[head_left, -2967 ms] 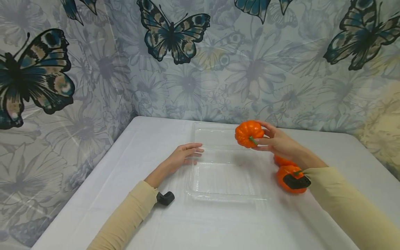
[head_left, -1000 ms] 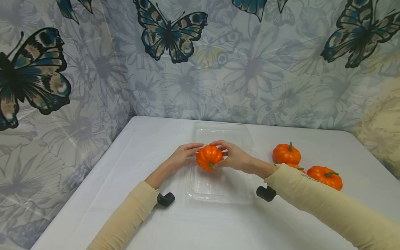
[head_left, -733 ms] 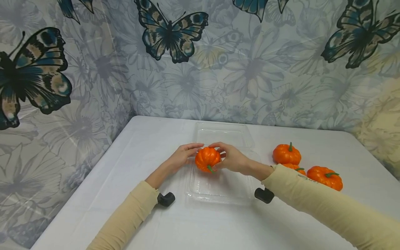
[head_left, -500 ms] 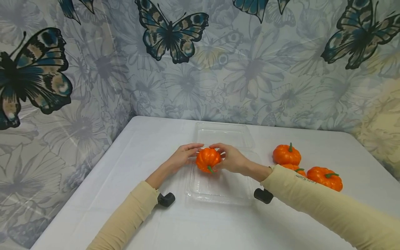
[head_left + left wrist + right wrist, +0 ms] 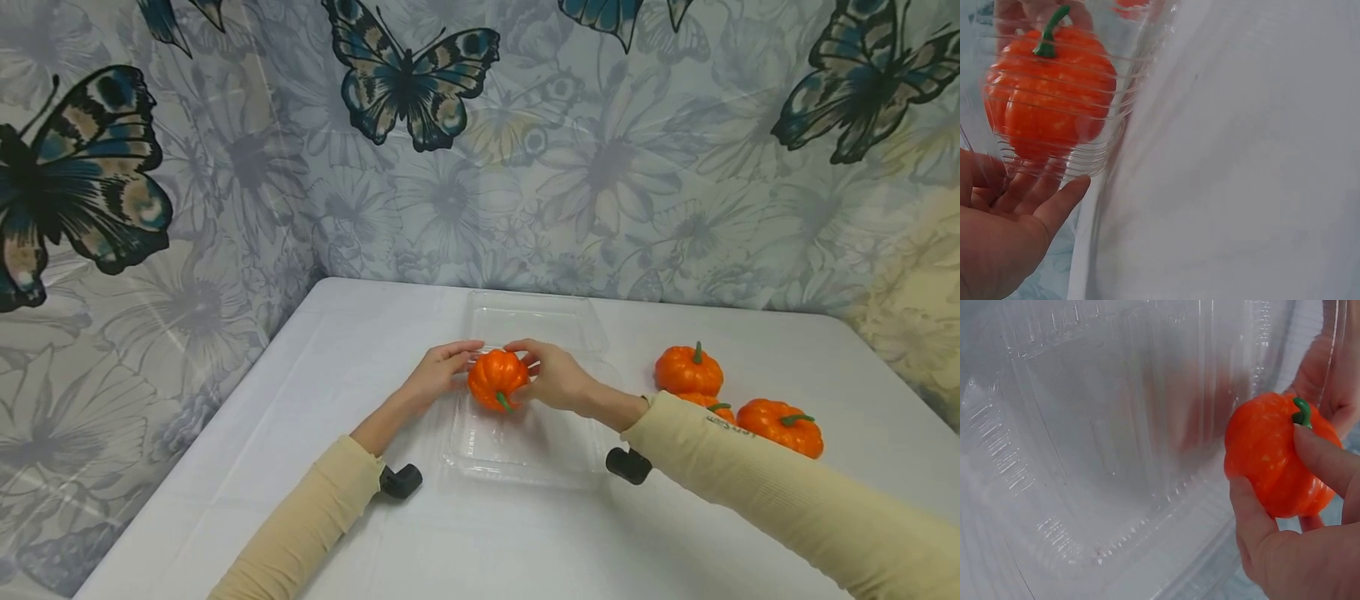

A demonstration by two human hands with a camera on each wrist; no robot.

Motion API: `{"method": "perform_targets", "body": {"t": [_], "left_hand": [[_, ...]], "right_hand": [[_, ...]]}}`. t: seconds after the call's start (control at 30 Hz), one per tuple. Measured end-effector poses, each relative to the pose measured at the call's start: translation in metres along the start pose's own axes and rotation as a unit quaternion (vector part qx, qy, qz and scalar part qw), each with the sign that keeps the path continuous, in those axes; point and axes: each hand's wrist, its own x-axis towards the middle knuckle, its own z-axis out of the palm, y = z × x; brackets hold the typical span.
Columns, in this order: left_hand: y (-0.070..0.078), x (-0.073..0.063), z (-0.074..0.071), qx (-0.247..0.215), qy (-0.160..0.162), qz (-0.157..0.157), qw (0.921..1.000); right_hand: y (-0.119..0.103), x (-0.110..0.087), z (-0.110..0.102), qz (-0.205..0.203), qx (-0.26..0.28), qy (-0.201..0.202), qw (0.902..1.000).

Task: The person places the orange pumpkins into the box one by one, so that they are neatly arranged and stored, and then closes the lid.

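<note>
My right hand (image 5: pixel 558 379) grips an orange pumpkin (image 5: pixel 498 380) with a green stem, held over the left part of a clear plastic container (image 5: pixel 536 481). In the right wrist view the thumb lies beside the stem (image 5: pixel 1302 412) and the fingers curl round the pumpkin's side. My left hand (image 5: pixel 435 375) holds the container's left edge. In the left wrist view its thumb (image 5: pixel 1067 201) is at the ridged plastic wall, with the other fingers partly seen through it. The pumpkin shows through that same wall.
An attached or adjoining clear lid (image 5: pixel 536 315) lies behind the container. Three more pumpkins are at the right: one behind (image 5: pixel 688 369), one partly hidden by the right sleeve (image 5: pixel 708 404), and one farther right (image 5: pixel 782 425). A white cloth covers the table (image 5: pixel 337 350).
My right hand has carried the pumpkin from the right side leftward and down over the container, beside my left hand. Over the last half second both hands hardly move.
</note>
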Motion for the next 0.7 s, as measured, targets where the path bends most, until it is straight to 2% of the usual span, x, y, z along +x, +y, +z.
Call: {"method": "perform_targets", "body": {"t": [0.17,0.4,0.7], "left_hand": [[0.002,0.000,0.004,-0.001,0.024,-0.006,0.9997],[0.002,0.000,0.009,0.005,0.065,0.010,0.9978],[0.001,0.000,0.016,-0.039,0.121,0.008,0.9919]], "right_hand": [[-0.001,0.000,-0.001,0.009,0.004,-0.001,1.0000],[-0.001,0.002,-0.002,0.015,0.002,-0.005,0.9999],[-0.007,0.004,-0.001,0.016,-0.034,-0.024,0.9990]]}}
